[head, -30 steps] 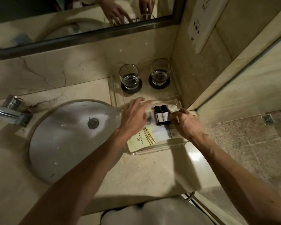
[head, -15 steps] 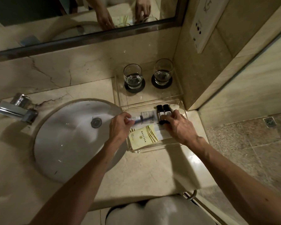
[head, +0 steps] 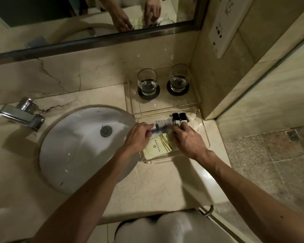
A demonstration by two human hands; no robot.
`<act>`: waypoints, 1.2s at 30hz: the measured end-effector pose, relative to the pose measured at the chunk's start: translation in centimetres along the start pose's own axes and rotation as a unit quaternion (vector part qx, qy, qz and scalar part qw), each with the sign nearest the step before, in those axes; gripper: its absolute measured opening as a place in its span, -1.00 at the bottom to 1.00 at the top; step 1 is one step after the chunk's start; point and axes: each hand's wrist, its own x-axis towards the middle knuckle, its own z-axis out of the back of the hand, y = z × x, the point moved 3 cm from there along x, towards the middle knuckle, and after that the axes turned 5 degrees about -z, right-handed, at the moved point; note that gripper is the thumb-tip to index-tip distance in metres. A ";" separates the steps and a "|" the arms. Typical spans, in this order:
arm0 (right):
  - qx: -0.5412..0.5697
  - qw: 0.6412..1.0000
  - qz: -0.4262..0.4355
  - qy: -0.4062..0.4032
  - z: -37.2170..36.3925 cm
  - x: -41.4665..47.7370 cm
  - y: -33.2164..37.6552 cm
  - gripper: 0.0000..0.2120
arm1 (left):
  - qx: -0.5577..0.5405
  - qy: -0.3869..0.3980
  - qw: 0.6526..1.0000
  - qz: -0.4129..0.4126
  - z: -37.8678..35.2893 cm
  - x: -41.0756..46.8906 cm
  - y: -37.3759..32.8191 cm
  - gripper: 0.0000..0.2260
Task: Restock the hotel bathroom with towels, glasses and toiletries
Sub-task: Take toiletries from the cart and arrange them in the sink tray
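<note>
I see a marble counter (head: 147,186) with a mirror (head: 60,18) along its twelve o'clock edge. A white sink (head: 74,148) is set into the counter, with a chrome tap (head: 23,114) at its ten o'clock. At the sink's three o'clock sits a clear tray (head: 206,137), and touching that tray at its twelve o'clock is a second clear tray (head: 165,106). The second tray carries two upright glasses (head: 147,82) on dark coasters (head: 177,91). Both hands are over the near tray. My left hand (head: 139,137) pinches the nine o'clock end of a clear-wrapped packet (head: 162,128) between thumb and curled fingers. My right hand (head: 188,139) reaches in with nearly straight fingers, tips at the packet's three o'clock end, but I cannot tell whether it grips. A pale yellow sachet (head: 158,146) lies flat at six o'clock under the packet. Two small dark-capped bottles (head: 179,119) lie side by side at one o'clock.
</note>
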 end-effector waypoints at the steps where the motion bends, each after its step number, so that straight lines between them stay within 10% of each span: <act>1: -0.014 1.000 -0.006 0.013 0.0 0.3 0.3 -0.58 | -0.005 0.002 1.000 -0.012 0.0 -0.2 0.0 -0.70; 8: -0.094 0.994 -0.032 0.050 -0.7 1.9 1.1 -0.63 | -0.199 -0.201 0.949 0.138 1.0 -3.2 2.9 -0.65; 21: 0.004 0.969 -0.161 -0.185 0.9 -2.5 -5.2 -0.52 | -0.074 -0.157 0.982 0.081 -1.2 -3.6 2.5 -0.50; 25: 0.098 0.961 -0.228 -0.121 -0.2 -3.7 -7.6 -0.49 | -0.281 -0.181 0.925 0.179 -2.2 -4.3 3.1 -0.48; 29: 0.266 0.926 -0.266 -0.033 -0.4 -3.9 -7.6 -0.39 | -0.261 -0.143 0.943 0.146 -3.3 -5.0 3.8 -0.58; 36: 0.366 0.889 -0.274 -0.032 -0.1 -3.9 -8.0 -0.69 | -0.264 -0.004 0.953 0.147 -3.2 -5.5 3.0 -0.03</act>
